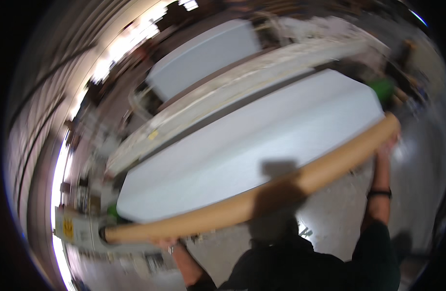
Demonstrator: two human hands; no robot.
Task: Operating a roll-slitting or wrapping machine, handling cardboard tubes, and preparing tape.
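Note:
A long brown cardboard tube (218,212) runs slantwise across the view, lower at the left and higher at the right. Near its left end, my left hand (165,242) grips it from below, with most of the fingers hidden behind it. My right hand (389,144) is closed around the underside of the right end, smeared by motion. A dark hollow opening shows at the tube's left end. Just beyond the tube lies a wide white roll of sheet material (252,150); whether the two touch, I cannot tell. My shadow falls across both.
Behind the white roll runs a long pale machine beam (247,89). Farther back is another white roll (203,56). Green parts (382,89) sit by the near roll's ends. A grey machine housing with a yellow label (67,228) stands at the left, and concrete floor (329,213) lies below.

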